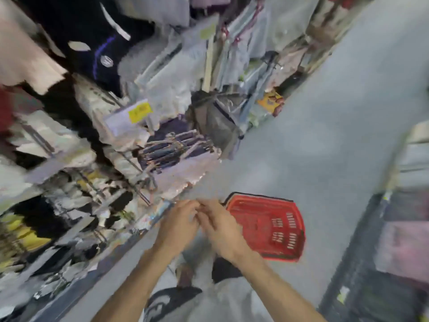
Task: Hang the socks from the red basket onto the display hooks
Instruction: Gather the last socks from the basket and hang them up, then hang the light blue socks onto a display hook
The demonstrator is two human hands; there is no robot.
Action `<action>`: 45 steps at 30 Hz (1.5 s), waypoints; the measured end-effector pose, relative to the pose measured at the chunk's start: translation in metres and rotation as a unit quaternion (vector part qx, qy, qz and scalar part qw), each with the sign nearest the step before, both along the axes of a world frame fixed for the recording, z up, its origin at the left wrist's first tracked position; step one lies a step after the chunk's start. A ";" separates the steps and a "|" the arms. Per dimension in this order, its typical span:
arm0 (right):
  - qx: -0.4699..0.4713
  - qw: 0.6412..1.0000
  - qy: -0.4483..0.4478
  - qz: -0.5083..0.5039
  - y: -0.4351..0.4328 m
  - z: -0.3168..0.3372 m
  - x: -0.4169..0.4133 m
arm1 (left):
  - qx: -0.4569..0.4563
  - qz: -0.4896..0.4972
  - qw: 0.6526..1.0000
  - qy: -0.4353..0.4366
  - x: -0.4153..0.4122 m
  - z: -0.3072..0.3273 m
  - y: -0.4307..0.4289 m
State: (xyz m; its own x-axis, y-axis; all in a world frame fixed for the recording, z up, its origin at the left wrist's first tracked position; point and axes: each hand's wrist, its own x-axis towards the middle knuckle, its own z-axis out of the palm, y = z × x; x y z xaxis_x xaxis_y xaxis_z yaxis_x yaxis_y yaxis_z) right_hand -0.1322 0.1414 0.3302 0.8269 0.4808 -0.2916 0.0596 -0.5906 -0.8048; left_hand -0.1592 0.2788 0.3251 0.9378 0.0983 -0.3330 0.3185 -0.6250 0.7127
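Closest to me, my left hand (178, 225) and right hand (221, 228) meet fingertip to fingertip at waist height, fingers curled inward. The blur hides whether they pinch anything, so I cannot tell if either hand is gripping or merely closed.

Just beside my right hand, on the floor (325, 135), sits the red basket (255, 219). I see only its bare slotted mesh and make out no socks inside, though the picture is too smeared to be sure.

Farther off, up and to my left, the display hooks (173, 145) stick out of the rack, already carrying a row of dark sock packs (197, 141) that hang close together. Pale bagged goods crowd around them.

I judge a pair of socks to be light, soft and floppy, so it will droop and swing if I hold it by the toe. My best hold would be a pinch at the very top, on the stiff header or small hanger. That keeps the hole facing the hook's tip, and the other hand can steady the fabric below.
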 end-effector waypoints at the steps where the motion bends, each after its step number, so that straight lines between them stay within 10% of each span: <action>1: -0.031 0.999 0.029 -0.015 -0.029 -0.013 -0.012 | -0.010 -0.030 0.999 0.036 -0.006 -0.014 -0.018; 13: -0.169 0.939 0.249 -0.164 -0.229 -0.185 -0.053 | 0.003 -0.206 0.947 0.246 0.021 -0.197 -0.177; 29: -0.172 0.889 0.342 -0.251 -0.291 -0.648 0.075 | 0.018 0.187 0.890 0.415 0.087 -0.631 -0.313; 37: -0.065 0.826 0.458 -0.322 -0.292 -0.732 0.075 | -0.030 0.292 0.831 0.473 0.082 -0.703 -0.323; 45: -0.001 0.788 0.521 -0.327 -0.288 -0.756 0.081 | -0.058 0.109 0.880 0.458 0.079 -0.710 -0.356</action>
State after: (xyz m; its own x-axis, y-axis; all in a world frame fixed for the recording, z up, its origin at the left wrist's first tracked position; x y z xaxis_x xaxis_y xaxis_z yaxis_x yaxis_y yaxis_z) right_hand -0.0509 -0.1464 -0.4259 0.2079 0.0492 -0.9769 -0.9515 -0.2214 -0.2137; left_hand -0.0798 -0.0771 -0.3850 0.2335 0.1592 -0.9592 0.8962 -0.4181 0.1488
